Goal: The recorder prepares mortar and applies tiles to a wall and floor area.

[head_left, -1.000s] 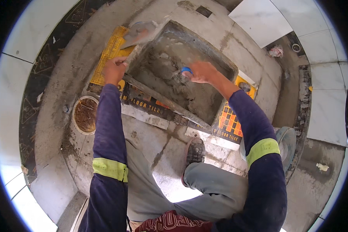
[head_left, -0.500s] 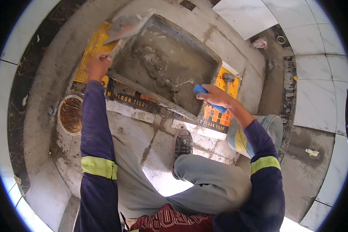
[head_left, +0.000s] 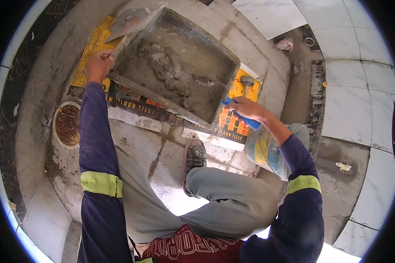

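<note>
A grey rectangular mortar tray [head_left: 156,104] holds wet, lumpy mortar [head_left: 173,72] with water pooled beside it. At the tray's left corner, my left hand [head_left: 99,65] has its fingers curled on the rim. My right hand [head_left: 246,109] is closed around a blue-handled tool [head_left: 251,122], just outside the tray's right wall. Its working end cannot be made out. Beyond my left hand, a flat grey blade-like piece [head_left: 128,25] leans at the tray's far left edge.
Flattened yellow and black tile cartons [head_left: 87,65] lie under the tray. A dark lump [head_left: 247,80] rests on the carton at right. A stained bucket [head_left: 267,151] lies near my right forearm. A round brown-filled container [head_left: 67,125] stands at left. White tiles [head_left: 344,103] line the right side.
My right hand has moved the blue-handled tool rightward, from over the tray's right end to outside its wall. My left hand stays at the tray's corner. The whole view has shifted slightly.
</note>
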`<action>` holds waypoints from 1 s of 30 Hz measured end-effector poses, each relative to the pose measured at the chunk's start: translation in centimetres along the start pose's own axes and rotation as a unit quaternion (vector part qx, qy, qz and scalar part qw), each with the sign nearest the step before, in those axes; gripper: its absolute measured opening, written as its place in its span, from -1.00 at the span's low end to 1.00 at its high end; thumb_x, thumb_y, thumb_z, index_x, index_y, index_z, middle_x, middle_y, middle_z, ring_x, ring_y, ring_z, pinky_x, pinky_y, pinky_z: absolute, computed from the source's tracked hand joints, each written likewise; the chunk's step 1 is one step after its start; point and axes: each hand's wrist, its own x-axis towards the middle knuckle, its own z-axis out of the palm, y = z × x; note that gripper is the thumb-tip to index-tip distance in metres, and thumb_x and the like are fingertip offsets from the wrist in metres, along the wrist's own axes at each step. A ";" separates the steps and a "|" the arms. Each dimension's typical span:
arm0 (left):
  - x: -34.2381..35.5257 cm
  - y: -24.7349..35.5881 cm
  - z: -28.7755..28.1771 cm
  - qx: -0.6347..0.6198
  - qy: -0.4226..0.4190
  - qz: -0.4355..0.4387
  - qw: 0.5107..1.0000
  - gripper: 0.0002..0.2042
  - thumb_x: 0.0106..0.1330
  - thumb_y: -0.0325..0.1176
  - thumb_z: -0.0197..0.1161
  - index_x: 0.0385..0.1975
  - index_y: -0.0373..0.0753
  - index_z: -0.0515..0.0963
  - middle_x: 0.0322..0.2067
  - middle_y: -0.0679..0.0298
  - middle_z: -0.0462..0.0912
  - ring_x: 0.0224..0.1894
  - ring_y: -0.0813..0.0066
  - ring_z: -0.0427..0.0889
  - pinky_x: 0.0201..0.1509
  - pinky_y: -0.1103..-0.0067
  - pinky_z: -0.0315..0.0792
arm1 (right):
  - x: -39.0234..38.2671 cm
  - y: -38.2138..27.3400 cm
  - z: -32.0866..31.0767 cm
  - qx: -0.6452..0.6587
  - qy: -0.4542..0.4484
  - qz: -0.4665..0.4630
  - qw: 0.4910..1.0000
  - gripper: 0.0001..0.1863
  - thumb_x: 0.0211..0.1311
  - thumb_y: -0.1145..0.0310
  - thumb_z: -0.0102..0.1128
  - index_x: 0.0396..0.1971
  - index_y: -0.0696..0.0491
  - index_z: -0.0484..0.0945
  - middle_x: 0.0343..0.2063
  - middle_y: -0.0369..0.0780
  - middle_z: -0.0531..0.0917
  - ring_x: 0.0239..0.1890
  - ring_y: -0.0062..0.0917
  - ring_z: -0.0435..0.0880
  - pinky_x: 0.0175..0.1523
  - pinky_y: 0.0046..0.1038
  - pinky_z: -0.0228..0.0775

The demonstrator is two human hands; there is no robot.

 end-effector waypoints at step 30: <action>1.6 -3.3 0.3 0.002 -0.003 0.052 0.999 -0.67 0.07 -0.18 0.41 -0.13 -0.03 0.65 -0.33 0.22 0.70 -0.29 0.34 0.65 -0.11 0.38 0.48 | -3.3 -7.2 -3.9 -0.695 0.000 -0.116 0.710 -0.75 0.05 0.16 0.21 -0.36 0.01 0.58 -0.44 -0.08 0.66 -0.31 -0.17 0.66 -0.20 -0.15 0.49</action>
